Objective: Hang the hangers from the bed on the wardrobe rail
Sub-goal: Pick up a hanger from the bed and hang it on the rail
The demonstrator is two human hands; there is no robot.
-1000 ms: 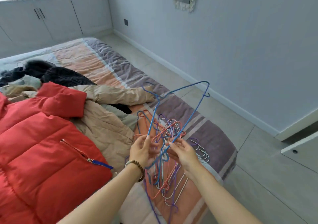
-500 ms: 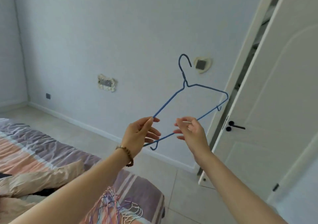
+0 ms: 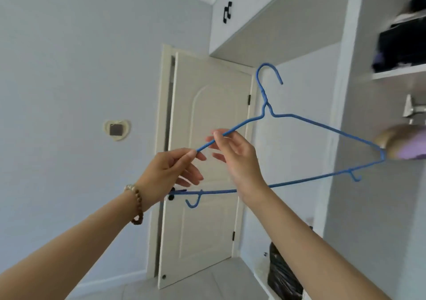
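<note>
I held one thin blue wire hanger [image 3: 322, 126] mid-frame, hook upward. My left hand [image 3: 170, 172] and right hand [image 3: 239, 159], close together, each pinched its left sloping wire.

The thin blue wire hanger [image 3: 318, 124] is up in the air, hook on top, tilted a little.

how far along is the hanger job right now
Done: one blue hanger is up in the air, facing the open wardrobe. In hand: the left hand and right hand both pinch its slanted wire, hook upward. Left: it hangs on nothing yet; the metal fitting at the right edge is apart from it. The bed is out of view, so the remaining count cannot be told.
</note>
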